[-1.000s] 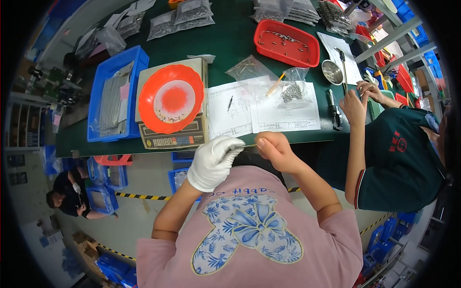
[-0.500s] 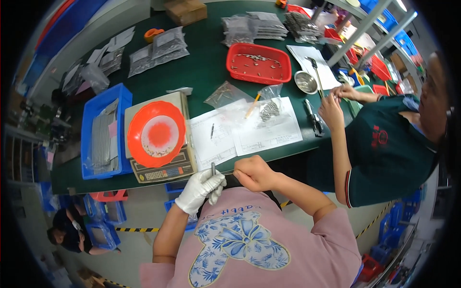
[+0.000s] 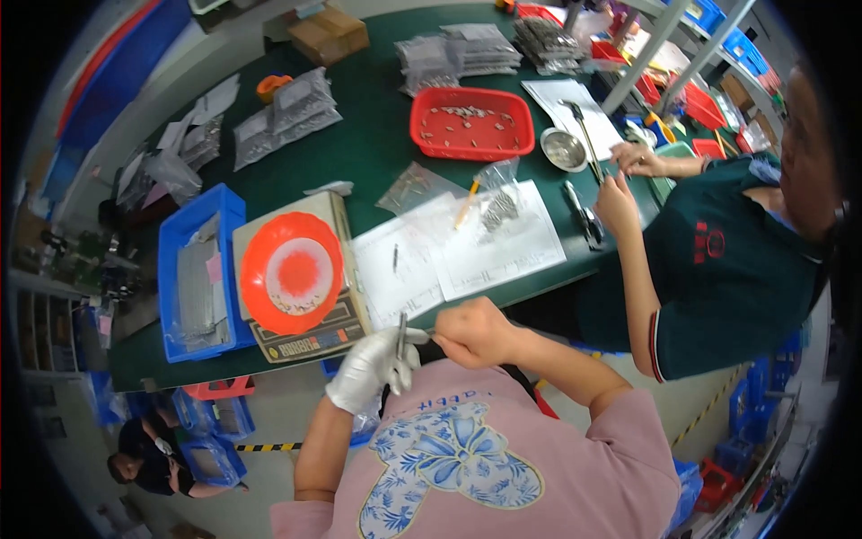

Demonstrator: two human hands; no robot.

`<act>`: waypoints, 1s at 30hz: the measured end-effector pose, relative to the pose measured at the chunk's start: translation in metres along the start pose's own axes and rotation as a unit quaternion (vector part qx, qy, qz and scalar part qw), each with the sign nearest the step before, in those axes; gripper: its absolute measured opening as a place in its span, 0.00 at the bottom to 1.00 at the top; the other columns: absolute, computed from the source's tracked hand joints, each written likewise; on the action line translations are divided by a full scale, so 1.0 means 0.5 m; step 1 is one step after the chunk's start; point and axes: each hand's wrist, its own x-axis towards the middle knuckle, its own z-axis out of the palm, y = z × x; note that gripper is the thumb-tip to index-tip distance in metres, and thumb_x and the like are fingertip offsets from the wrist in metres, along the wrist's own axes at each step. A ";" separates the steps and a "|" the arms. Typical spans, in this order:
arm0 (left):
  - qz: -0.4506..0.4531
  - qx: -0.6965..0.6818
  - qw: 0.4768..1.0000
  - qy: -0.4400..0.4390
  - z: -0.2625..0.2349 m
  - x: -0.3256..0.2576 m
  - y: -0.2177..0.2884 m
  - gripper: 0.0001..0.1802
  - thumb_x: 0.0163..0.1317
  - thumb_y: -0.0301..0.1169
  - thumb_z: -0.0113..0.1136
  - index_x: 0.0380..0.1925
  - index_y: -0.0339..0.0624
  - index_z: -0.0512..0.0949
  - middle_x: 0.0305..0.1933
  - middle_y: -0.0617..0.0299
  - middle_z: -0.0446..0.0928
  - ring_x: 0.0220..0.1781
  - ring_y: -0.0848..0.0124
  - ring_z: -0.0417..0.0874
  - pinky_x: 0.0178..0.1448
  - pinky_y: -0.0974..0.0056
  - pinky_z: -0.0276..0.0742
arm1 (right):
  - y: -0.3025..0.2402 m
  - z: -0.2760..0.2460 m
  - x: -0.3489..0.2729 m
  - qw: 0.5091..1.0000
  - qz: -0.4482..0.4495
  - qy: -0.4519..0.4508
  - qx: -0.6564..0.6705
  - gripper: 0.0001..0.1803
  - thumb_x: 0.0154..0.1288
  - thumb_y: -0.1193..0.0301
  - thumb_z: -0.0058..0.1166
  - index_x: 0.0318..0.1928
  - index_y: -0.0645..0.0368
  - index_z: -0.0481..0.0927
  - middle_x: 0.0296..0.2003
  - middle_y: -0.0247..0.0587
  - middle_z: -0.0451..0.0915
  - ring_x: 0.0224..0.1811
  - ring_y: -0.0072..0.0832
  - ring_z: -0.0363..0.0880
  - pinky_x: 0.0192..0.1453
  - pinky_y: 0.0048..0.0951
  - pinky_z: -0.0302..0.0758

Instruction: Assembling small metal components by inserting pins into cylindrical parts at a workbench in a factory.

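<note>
Plainly, I find the left hand [image 3: 368, 373] with gloved fingers clamped on a metal pin [image 3: 401, 332], just off the surface [image 3: 359, 148] edge, presumably tip-up to expose its end. The right hand's [image 3: 474, 332] fingers are curled together just beside it, contents undeterminable. The bowl [image 3: 255, 278] sits on the scale [image 3: 357, 310], likely for weighing. 1 s ago, a thin rod lay level between both hands; now the pin points up.

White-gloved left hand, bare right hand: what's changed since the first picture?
No thin rod visibly spans the hands now: the white-gloved left hand holds a slim grey metal piece upright, the bare right hand closed beside it. The round orange dish stays on the beige scale.
</note>
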 end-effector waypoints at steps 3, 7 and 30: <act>0.042 0.116 0.991 0.049 0.016 0.003 -0.006 0.11 0.57 0.32 0.50 0.37 0.38 0.71 0.21 0.68 0.69 0.17 0.82 0.68 0.19 0.79 0.63 | 0.000 0.001 -0.017 0.999 0.028 -0.012 0.031 0.08 0.47 0.77 0.45 0.16 0.61 0.64 0.13 0.43 0.62 0.13 0.39 0.63 0.17 0.33 0.59; 0.150 0.211 0.958 0.120 0.026 0.009 -0.036 0.08 0.53 0.25 0.54 0.34 0.38 0.72 0.24 0.64 0.72 0.20 0.77 0.72 0.25 0.75 0.68 | -0.003 0.021 -0.037 0.988 0.102 0.019 0.116 0.11 0.53 0.75 0.43 0.16 0.60 0.64 0.11 0.40 0.61 0.11 0.34 0.61 0.17 0.32 0.59; 0.381 0.450 0.785 0.189 0.047 0.005 0.037 0.15 0.51 0.32 0.55 0.40 0.42 0.73 0.16 0.61 0.70 0.16 0.75 0.71 0.17 0.73 0.62 | -0.013 0.007 -0.002 0.891 0.245 0.019 0.381 0.12 0.57 0.70 0.43 0.18 0.57 0.62 0.12 0.33 0.59 0.11 0.24 0.58 0.15 0.24 0.54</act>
